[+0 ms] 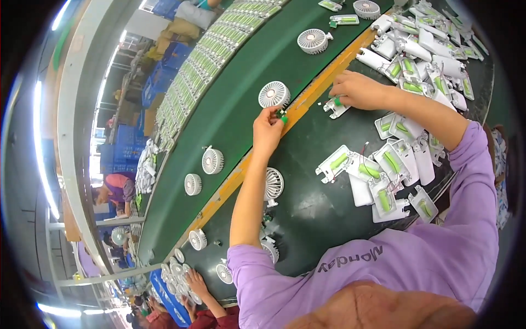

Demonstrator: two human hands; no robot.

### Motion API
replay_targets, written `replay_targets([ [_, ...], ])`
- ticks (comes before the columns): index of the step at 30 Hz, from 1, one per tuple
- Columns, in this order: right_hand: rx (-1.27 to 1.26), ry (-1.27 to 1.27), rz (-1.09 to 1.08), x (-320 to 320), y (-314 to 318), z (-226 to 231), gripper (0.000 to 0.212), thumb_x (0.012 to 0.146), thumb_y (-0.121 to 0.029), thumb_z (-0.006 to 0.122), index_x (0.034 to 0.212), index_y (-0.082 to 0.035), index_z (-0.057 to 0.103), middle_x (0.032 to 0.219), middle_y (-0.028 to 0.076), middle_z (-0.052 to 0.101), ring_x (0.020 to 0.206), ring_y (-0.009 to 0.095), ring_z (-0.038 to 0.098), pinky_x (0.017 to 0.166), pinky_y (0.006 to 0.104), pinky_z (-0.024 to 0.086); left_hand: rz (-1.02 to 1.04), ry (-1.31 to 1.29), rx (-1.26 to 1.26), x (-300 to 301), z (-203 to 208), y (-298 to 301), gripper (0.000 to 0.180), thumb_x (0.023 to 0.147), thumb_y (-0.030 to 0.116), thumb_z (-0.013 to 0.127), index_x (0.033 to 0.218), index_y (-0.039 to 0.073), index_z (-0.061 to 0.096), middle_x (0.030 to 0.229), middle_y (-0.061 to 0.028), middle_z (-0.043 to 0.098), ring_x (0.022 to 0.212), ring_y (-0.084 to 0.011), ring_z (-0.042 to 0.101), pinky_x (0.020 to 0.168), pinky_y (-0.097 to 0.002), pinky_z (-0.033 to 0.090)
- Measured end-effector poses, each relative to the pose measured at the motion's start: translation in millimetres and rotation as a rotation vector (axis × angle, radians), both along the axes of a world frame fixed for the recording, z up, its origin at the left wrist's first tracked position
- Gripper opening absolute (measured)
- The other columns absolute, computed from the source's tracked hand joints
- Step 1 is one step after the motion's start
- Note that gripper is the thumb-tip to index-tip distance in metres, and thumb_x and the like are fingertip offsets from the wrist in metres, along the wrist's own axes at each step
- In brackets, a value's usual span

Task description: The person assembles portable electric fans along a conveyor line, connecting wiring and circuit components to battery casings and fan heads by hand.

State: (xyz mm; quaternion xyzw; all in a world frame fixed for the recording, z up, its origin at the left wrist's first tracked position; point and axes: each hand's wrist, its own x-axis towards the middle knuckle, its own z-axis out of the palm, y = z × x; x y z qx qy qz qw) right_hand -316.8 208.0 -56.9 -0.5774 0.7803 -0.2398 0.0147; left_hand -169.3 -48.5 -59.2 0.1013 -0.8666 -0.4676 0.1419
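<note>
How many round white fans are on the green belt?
5: one fan at the top, one fan just below, one fan by the left hand, and two fans lower left. Others may be hidden.

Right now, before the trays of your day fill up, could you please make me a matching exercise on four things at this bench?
Things:
1. Left hand
2. Right hand
3. Belt
4. Rail

Descriptions:
A. Yellow, along the belt's edge
B. At a white casing
C. Green, with round white fans on it
D. Pinching a small part

Pairs: 1-D, 2-B, 3-C, 4-A
</note>
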Motion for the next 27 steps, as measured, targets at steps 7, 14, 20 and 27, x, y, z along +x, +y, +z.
replay_targets([
  [7,-0.059,0.068,-0.025,26,-31,5,0.025,0.074,-0.018,0.065,0.093,-0.002,0.062,0.095,0.014,0.055,0.097,0.031,0.051,0.086,0.0393,0.042,0.063,-0.037,0.271,30,19,26,0.020,0.078,-0.003,0.063,0.096,0.000,0.055,0.081,-0.0022,0.060,0.067,-0.0059,0.054,0.060,-0.0201,0.043],
  [14,-0.121,-0.043,-0.064,15,-39,-15,0.015,0.074,-0.013,0.061,0.086,-0.005,0.065,0.088,0.014,0.058,0.091,0.031,0.055,0.081,0.0392,0.044,-0.025,0.059,0.486,52,27,47,0.024,0.080,-0.010,0.055,0.102,-0.004,0.049,0.095,-0.0116,0.060,0.086,-0.0177,0.063,0.078,-0.0283,0.051],
  [20,-0.295,-1.040,-0.090,37,-27,11,0.021,0.088,-0.009,0.051,0.104,0.002,0.059,0.085,0.008,0.066,0.077,0.016,0.063,0.070,0.0284,0.050,-0.037,0.084,0.575,60,33,52,0.021,0.082,-0.008,0.053,0.103,-0.003,0.049,0.096,-0.0100,0.059,0.083,-0.0164,0.063,0.075,-0.0256,0.051],
  [27,-0.376,-1.061,0.087,70,-14,40,0.023,0.089,-0.006,0.048,0.111,0.003,0.046,0.088,0.009,0.065,0.079,0.011,0.060,0.077,0.0261,0.048,-0.063,0.117,0.545,54,29,64,0.017,0.084,-0.005,0.054,0.101,-0.003,0.052,0.088,-0.0074,0.061,0.078,-0.0127,0.062,0.069,-0.0249,0.050],
])
